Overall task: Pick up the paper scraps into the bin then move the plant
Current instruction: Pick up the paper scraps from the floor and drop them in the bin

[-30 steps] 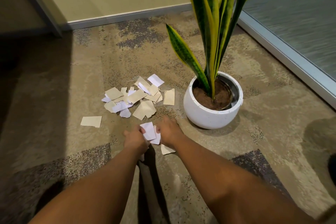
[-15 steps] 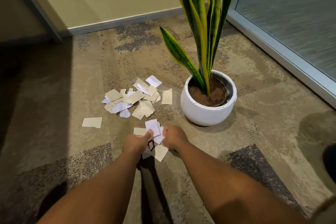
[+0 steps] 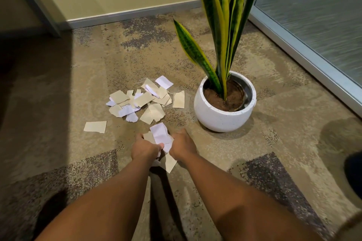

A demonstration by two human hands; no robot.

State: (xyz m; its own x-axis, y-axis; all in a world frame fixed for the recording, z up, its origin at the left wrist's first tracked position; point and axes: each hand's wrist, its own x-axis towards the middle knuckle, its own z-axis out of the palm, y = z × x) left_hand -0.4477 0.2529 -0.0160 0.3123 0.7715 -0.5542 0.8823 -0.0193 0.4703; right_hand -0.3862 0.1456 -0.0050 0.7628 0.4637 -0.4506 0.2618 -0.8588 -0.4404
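Both hands are down on the carpet, the left hand and right hand pinching a small bunch of paper scraps between them. The main heap lies farther off, left of the potted plant. I'd sweep the loose pieces together before lifting; no bin shows.

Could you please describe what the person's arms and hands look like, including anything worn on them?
Both forearms are bare along their whole visible length: no sleeves, watch, bracelets or gloves. The left hand and right hand show no rings from this angle, though the fingers are mostly hidden. A sliver of beige fabric shows at the bottom right corner.
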